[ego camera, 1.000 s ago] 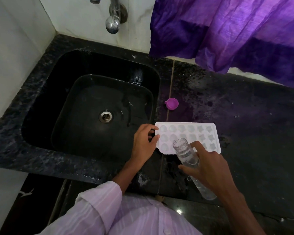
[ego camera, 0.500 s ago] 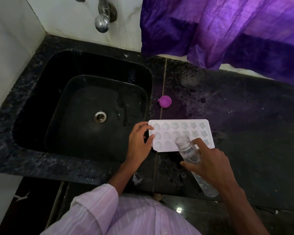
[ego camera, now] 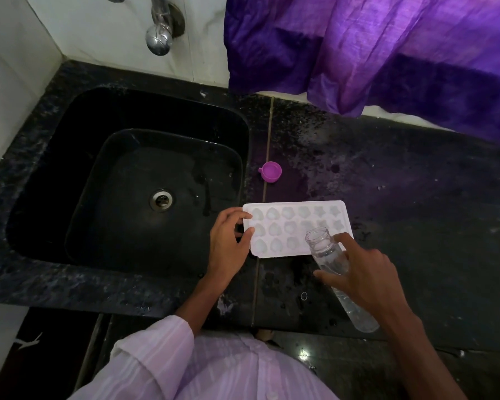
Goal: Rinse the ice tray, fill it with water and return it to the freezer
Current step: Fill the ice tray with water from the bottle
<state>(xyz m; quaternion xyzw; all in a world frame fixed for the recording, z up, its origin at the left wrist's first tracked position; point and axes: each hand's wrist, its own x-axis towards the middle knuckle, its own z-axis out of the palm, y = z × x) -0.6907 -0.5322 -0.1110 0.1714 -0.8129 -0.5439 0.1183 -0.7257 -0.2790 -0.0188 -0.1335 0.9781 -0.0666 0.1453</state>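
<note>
Gripping a bottle [ego camera: 326, 252], right hand [ego camera: 364, 275] hides tray [ego camera: 295, 215] corner; left hand [ego camera: 227, 243] seemingly pinches edge.

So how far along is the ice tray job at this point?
Done: the white plastic ice tray lies on the black stone counter beside the black sink; rinsing cannot be confirmed. The small purple cap is off. In hand: the left hand holds the tray's edge, the right hand tilts the clear plastic bottle over it; no stream visible. Left: filling, then the freezer.
</note>
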